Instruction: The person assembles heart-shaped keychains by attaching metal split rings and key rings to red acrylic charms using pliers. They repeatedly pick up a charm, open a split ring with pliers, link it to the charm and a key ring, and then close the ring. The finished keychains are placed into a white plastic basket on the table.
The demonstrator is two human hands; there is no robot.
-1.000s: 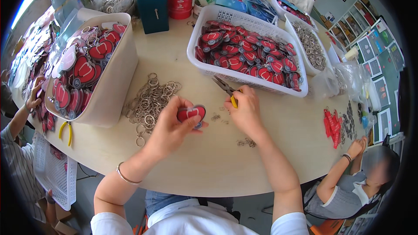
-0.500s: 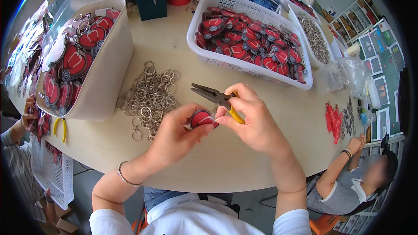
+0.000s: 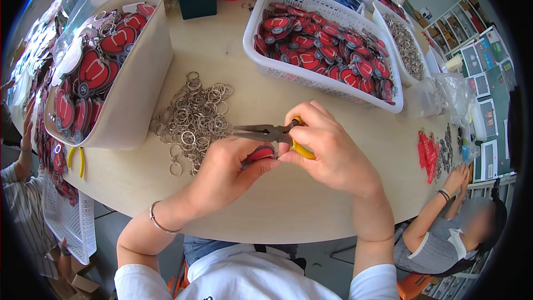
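Observation:
My left hand (image 3: 230,166) is closed around a red keychain charm (image 3: 260,154) with a dark rim, mostly covered by the fingers. Close beside it, my right hand (image 3: 327,147) grips pliers (image 3: 264,132) with yellow handles, their dark jaws pointing left above the charm. The right thumb and fingertip pinch at the charm's edge; whatever small part lies there is too hidden to make out. Just beyond my left hand lies a loose pile of metal key rings (image 3: 194,111) on the table (image 3: 239,205).
A white bin (image 3: 141,89) of red charms stands at left, with yellow-handled pliers (image 3: 81,161) below it. Farther back sits a white basket (image 3: 327,80) full of charms. Red tags (image 3: 427,155) lie at right, near a seated person (image 3: 438,239). Another person (image 3: 25,205) works at left.
The pliers have swung to point more level to the left. The charm has tilted and shows less of its face. Both hands stay close together.

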